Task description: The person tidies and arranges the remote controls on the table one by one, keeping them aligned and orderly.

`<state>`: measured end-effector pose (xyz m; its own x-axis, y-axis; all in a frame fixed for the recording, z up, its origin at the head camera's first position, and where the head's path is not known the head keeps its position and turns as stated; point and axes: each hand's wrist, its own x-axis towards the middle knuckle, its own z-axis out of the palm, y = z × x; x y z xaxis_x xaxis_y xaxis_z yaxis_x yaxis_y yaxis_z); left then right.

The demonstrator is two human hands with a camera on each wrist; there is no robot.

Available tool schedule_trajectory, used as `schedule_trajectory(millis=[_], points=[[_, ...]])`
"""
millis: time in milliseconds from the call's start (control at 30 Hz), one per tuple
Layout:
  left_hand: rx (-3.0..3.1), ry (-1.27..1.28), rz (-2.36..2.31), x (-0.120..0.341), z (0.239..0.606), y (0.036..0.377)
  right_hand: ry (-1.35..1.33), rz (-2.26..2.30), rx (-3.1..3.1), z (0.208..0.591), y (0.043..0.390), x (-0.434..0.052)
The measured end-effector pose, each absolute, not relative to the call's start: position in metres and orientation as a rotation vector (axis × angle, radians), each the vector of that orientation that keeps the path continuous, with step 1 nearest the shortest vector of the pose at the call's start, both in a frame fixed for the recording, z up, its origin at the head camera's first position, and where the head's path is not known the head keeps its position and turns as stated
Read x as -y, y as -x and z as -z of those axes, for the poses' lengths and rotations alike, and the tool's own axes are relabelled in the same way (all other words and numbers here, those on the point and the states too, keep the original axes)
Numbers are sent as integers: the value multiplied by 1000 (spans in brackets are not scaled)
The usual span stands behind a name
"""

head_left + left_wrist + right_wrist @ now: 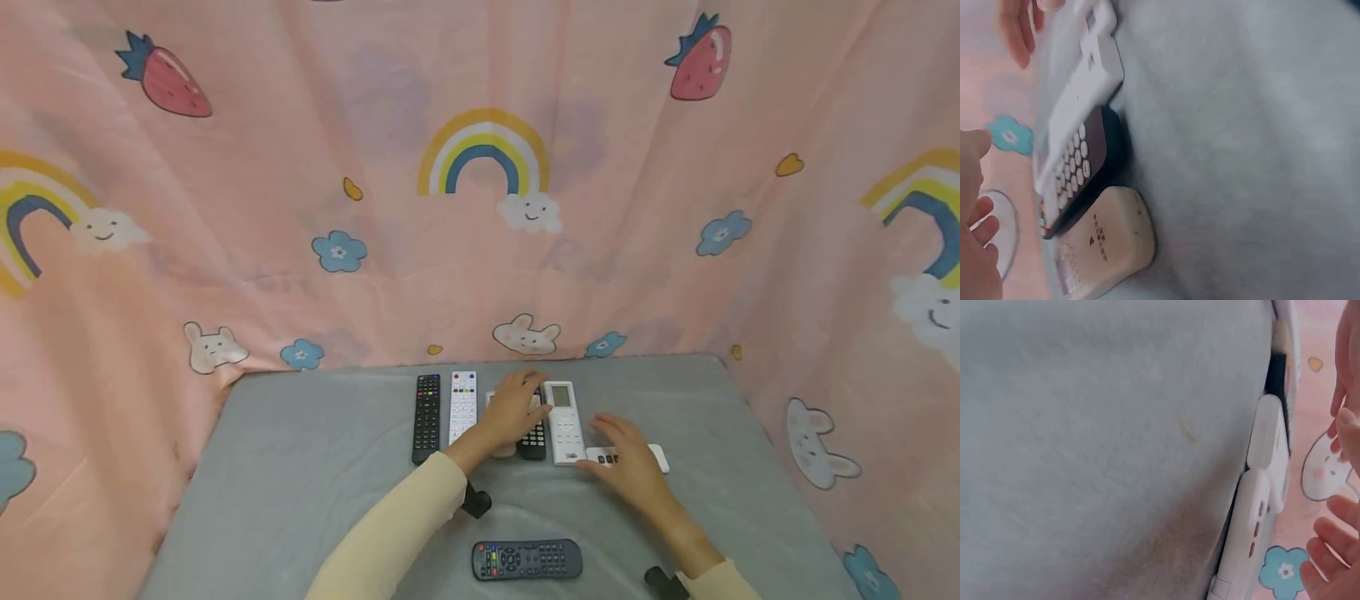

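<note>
- Head view: remotes lie in a row at the far side of the grey table [300, 467]. From the left they are a black remote [427, 417], a white remote [462, 406], a beige remote [504, 448] mostly hidden by the hand, a dark keypad remote [534, 442] and a white display remote [564, 421].
- The left hand [516, 407] lies flat over the beige and keypad remotes, fingers relaxed and holding nothing that I can see.
- The right hand [628, 460] rests with straight fingers on a small white remote [657, 457] lying crosswise just right of the row.
- To do this well, I judge it best to turn the small remote lengthwise and slide it in beside the display remote, while the left hand steadies the row.
- A grey remote [527, 559] lies alone near the front edge, well apart. A pink curtain [480, 208] hangs behind.
- Left wrist view: the beige remote [1107, 240], keypad remote [1082, 172] and display remote [1088, 81] lie touching side by side. The left hand's fingers [979, 231] hover loosely spread.
- Right wrist view: the small remote [1250, 534] lies against the display remote's end [1269, 440]. The right hand's fingers [1335, 540] are spread above it, not clamped. That close neighbour may be nudged.
</note>
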<state>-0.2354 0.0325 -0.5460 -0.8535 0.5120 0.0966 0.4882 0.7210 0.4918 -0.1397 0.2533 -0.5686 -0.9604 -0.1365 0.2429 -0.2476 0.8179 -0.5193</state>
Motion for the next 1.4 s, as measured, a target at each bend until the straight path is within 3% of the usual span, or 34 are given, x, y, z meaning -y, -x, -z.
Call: schedule_trajectory(millis=[167,433,600,933,1400], points=[[-2836,-937,-970,-7,539,200,-373,-866,2749,565,119,-252],[-2770,-897,-1061,32,544,137,-504,-843,2593,573,84,-254],[-2782,-930,-992,39,559,117,-363,-823,2646,582,81,-271],[-2878,-1071,-799,-9,568,132,-171,-766,2758,582,107,-333],[-3053,-1058,-599,-81,579,165,-345,-838,2730,579,125,-368]])
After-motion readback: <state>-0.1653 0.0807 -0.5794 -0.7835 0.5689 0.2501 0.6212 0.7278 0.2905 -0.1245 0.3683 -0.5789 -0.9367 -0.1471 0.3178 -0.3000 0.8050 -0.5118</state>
